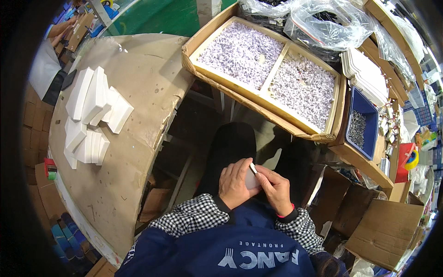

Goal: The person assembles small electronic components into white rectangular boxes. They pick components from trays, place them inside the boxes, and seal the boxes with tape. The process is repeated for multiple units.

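Note:
Above my lap, my left hand point(233, 185) and my right hand point(276, 189) are closed together around a small, pale, flat piece point(252, 179). A narrow white end with a dark edge sticks up between the fingertips. Most of the piece is covered by my fingers, so its kind cannot be made out. My left fingers wrap its left side, while the right thumb and fingers press on it from the right. Beyond my hands stands a wooden tray point(273, 69) with two compartments, both filled with tiny whitish-lilac parts.
White slim boxes point(94, 99) lie piled on the brown-covered table point(134, 92) at left. To the right stand a blue bin point(354, 99) of small dark metal parts, stacked white sheets point(364, 74) and an open carton point(385, 231). Clear plastic bags point(330, 27) lie behind the tray.

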The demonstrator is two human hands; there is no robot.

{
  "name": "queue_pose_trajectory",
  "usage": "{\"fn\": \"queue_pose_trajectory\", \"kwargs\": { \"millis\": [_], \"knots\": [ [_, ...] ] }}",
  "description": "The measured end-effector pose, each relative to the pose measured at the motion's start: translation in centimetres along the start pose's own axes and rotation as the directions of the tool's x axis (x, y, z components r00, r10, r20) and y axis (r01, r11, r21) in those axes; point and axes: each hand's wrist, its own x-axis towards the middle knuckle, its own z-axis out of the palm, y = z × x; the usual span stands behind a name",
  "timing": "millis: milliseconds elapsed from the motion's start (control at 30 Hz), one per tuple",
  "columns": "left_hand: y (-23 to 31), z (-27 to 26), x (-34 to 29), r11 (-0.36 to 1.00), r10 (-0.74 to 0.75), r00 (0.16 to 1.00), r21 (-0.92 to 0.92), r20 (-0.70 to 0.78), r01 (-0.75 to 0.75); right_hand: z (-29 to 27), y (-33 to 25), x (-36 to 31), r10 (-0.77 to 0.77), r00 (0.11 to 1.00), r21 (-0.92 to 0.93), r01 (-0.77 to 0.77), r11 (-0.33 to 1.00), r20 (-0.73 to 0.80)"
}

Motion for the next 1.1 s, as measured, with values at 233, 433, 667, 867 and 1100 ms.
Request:
{"fn": "queue_pose_trajectory", "kwargs": {
  "millis": [233,433,667,867,1100],
  "knots": [
    [0.2,-0.1,0.2,1.0,0.003,1.0,0.024,-0.006,-0.003,0.5,-0.5,-0.2,-0.281,0.955,-0.311,0.239,0.92,-0.099],
    [0.5,-0.3,0.3,0.997,-0.021,0.999,0.077,0.034,0.018,-1.0,-1.0,0.5,-0.489,0.871,-0.563,0.379,0.734,-0.052],
    [0.9,-0.3,0.4,0.997,-0.019,0.996,0.077,0.086,0.013,-1.6,-0.9,1.1,-0.478,0.878,-0.575,0.377,0.727,-0.03],
    [0.9,-0.3,0.5,0.995,-0.049,0.997,0.084,0.053,0.044,-0.9,0.3,2.3,-0.585,0.81,-0.662,0.459,0.593,0.038],
    [0.7,-0.2,0.4,0.995,-0.063,0.998,0.079,0.004,0.062,-0.6,0.0,2.4,-0.605,0.788,-0.592,0.544,0.595,0.116]
  ]
}}
